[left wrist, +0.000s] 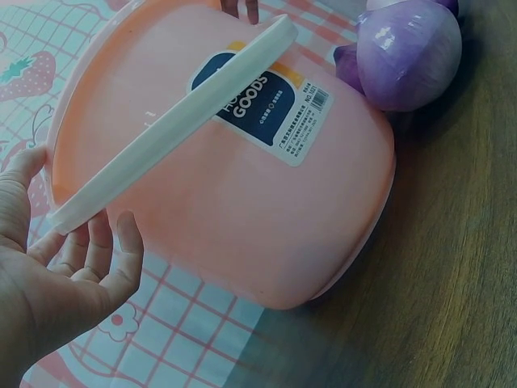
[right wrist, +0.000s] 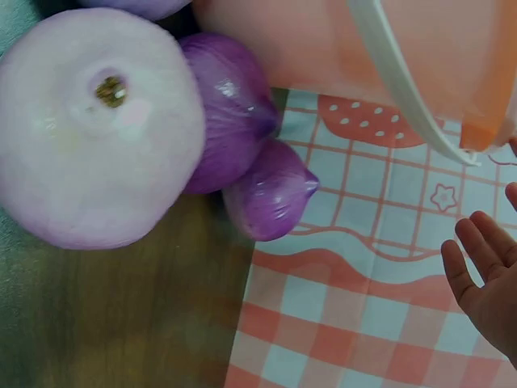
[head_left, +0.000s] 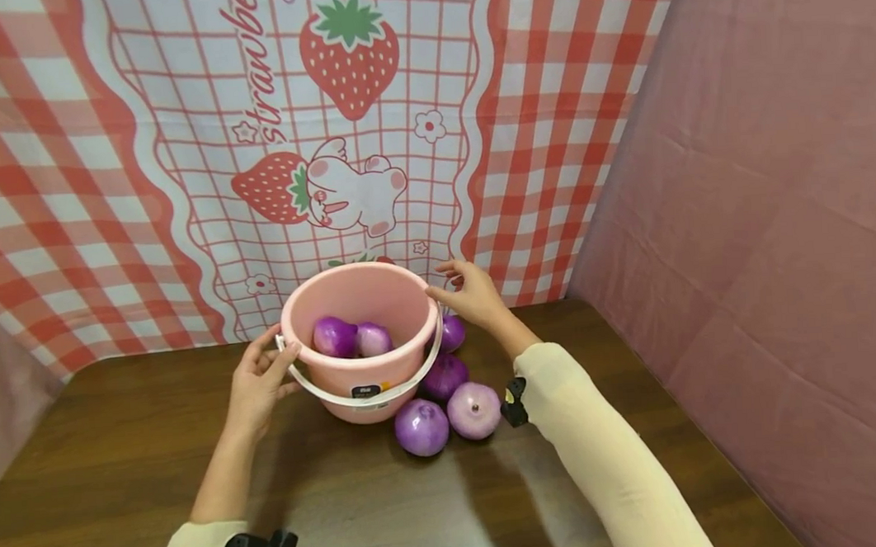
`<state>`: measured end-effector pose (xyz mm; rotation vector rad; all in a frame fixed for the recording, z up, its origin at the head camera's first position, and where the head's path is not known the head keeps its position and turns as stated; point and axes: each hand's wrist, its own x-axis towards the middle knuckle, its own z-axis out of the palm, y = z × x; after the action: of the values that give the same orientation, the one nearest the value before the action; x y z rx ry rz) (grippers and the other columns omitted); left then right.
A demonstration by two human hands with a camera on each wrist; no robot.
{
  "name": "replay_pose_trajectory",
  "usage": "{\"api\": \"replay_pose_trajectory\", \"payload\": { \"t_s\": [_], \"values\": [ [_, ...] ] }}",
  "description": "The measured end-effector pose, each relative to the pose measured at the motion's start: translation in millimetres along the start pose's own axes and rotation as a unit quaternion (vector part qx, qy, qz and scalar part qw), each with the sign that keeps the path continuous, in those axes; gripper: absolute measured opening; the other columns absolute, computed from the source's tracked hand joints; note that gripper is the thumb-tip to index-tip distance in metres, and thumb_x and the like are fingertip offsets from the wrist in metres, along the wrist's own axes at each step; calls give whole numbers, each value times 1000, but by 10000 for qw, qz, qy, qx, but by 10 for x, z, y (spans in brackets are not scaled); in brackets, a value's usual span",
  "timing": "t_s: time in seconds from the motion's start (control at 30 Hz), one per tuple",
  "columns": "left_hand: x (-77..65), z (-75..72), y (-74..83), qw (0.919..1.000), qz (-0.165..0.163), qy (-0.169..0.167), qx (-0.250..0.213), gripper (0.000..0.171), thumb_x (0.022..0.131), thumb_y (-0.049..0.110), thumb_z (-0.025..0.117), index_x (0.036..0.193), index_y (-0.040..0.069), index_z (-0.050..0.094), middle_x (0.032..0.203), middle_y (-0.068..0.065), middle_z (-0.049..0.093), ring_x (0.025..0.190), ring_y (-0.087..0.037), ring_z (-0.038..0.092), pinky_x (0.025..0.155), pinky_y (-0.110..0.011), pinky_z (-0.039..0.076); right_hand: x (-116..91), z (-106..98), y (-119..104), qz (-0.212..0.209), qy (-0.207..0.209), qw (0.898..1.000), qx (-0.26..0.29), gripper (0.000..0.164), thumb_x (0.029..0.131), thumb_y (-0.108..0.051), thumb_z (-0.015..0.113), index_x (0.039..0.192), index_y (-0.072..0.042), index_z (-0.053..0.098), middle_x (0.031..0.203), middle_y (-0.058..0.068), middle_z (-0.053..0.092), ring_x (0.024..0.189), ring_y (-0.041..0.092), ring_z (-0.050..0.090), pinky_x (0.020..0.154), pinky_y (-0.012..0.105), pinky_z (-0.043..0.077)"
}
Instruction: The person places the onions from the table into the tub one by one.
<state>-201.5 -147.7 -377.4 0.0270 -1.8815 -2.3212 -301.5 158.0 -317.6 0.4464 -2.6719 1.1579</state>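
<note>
A pink bucket (head_left: pixel 332 376) with a white handle (left wrist: pixel 161 133) stands on the table, the handle hanging down across its front. Two purple onions (head_left: pixel 335 337) lie inside it. My left hand (head_left: pixel 257 390) holds the left side of the rim where the handle joins, thumb on the rim and fingers beneath. At the right side my right hand (head_left: pixel 474 292) has its thumb at the rim and its other fingers extended, away from the wall. Against the bucket's right side sit several more onions, among them a pale one (right wrist: pixel 97 129) and a small dark one (right wrist: pixel 271 194).
The brown wooden table (head_left: pixel 361 509) reaches back to a red-and-white checked cloth (head_left: pixel 571 118) with strawberry prints, close behind the bucket. A pink cloth (head_left: pixel 776 206) hangs along the right side.
</note>
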Motion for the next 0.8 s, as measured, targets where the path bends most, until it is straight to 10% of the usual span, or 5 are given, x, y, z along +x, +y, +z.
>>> {"api": "replay_pose_trajectory", "payload": {
  "t_s": [0.8],
  "values": [
    [16, -13, -29, 10000, 32, 5, 43, 59, 91, 19, 62, 142, 7, 35, 85, 11, 60, 73, -5, 60, 63, -23, 59, -71, 94, 328, 461, 215, 9984, 232, 47, 87, -37, 65, 120, -4, 59, 119, 18, 61, 110, 34, 59, 93, 44, 52]
  ]
}}
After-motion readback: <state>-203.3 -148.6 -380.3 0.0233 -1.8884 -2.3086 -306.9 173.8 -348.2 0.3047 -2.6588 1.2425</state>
